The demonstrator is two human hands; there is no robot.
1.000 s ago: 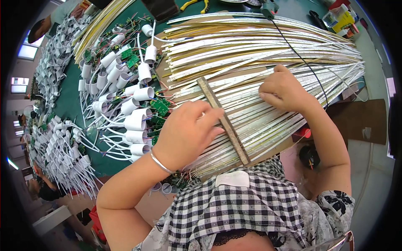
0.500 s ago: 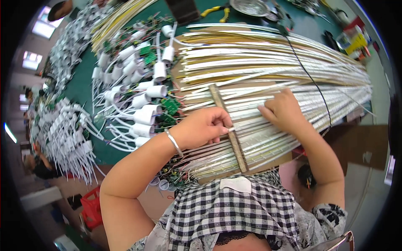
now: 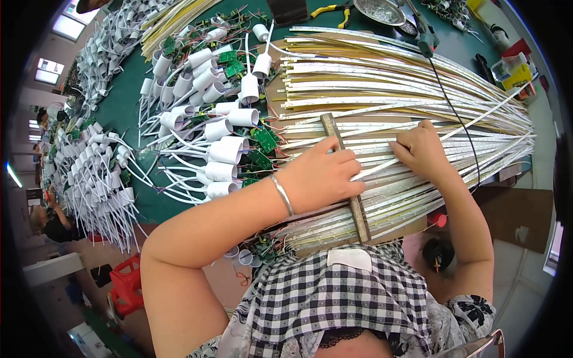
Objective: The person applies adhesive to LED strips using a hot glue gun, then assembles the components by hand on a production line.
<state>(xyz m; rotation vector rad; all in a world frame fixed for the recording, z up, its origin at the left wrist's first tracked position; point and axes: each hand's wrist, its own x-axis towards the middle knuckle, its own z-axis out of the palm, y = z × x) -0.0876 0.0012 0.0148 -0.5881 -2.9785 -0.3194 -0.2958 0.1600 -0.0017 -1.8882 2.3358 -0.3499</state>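
My left hand [image 3: 325,173], with a silver bangle at the wrist, is closed over a narrow wooden bar [image 3: 360,218]. Between its thumb and fingers sits the end of a thin white LED strip [image 3: 377,169]. That strip runs slantwise up to my right hand [image 3: 421,152], whose curled fingers close on it, and continues past the hand to the far right. Beneath both hands, many white and yellow LED strips [image 3: 340,103] lie side by side on brown cardboard. The bar lies across them. My fingertips are partly hidden.
White lamp caps [image 3: 227,150] with wires and green circuit boards [image 3: 262,139] crowd the left. A soldering iron [image 3: 427,43] trails its black cord across the strips. Yellow-handled pliers [image 3: 334,13] and a metal dish [image 3: 379,11] lie at the back. A red stool [image 3: 126,285] stands lower left.
My left hand has shifted right and turned further over the bar. My right hand has moved slightly right; a strip now slants upward beyond it. The whole view has also shifted a little.
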